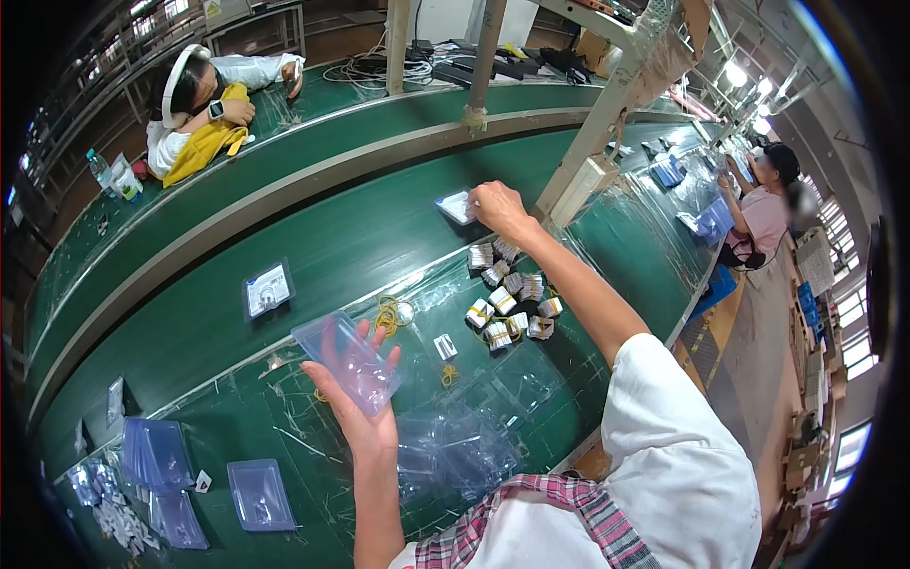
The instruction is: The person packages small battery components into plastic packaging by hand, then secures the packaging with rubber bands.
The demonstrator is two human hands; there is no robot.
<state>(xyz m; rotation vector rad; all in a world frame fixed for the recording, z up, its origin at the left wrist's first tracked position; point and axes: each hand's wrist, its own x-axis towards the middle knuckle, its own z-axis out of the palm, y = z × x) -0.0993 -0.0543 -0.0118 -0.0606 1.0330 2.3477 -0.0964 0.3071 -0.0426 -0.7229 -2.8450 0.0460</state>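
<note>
My left hand (pixel 365 417) is palm up under a clear plastic blister shell (pixel 349 365), its fingers bent behind it and the thumb along its near edge. The shell looks empty. My right hand (pixel 500 211) reaches far over the green conveyor belt, fingers closed at the edge of a blister pack (pixel 455 208) with a white card inside. Whether that pack touches the belt is hidden. Another filled blister pack (pixel 268 290) lies farther left on the belt. Below my right forearm sit several rubber-banded bundles of small white pieces (pixel 501 302).
Clear shells (pixel 455 450) pile up before me; stacked shells (pixel 156 455) and small white parts (pixel 123 522) are at left. Yellow rubber bands (pixel 389 315) lie on the bench. A post (pixel 607 123) rises beside my right arm. One person rests opposite; another works at right.
</note>
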